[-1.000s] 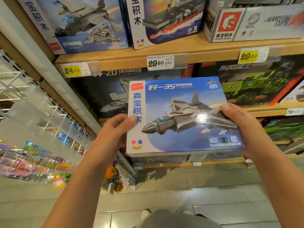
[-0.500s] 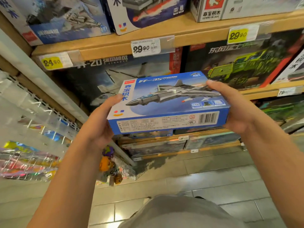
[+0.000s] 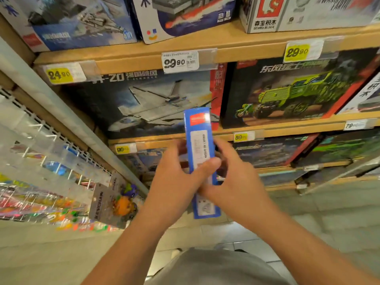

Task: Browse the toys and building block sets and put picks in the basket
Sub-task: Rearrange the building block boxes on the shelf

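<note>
Held item: a blue building block set box (image 3: 200, 153), turned edge-on so only its narrow side panel shows, standing nearly upright in front of the shelves.
Side panel: a red brand patch near the top, a white printed strip down the middle, small icons at the bottom.
Left hand (image 3: 176, 179): grips the box from the left, thumb laid across the near side panel, fingers curled round behind it.
Right hand (image 3: 232, 177): holds the box from the right; its fingers (image 3: 223, 150) wrap the far face, blurred.
Box position: between both hands, level with the second wooden shelf (image 3: 277, 131), clear of the stock.
Behind it: a dark jet fighter set (image 3: 148, 103) and, to the right, a green truck set (image 3: 292, 93).
Upper shelf: a white price tag (image 3: 181, 61) reading 29.90, yellow tags on either side.
Left side: a wire rack (image 3: 41, 140) with hanging packets and a keychain card (image 3: 104, 200).
Below: tiled floor (image 3: 329, 212) and the person's grey shirt (image 3: 218, 268).
</note>
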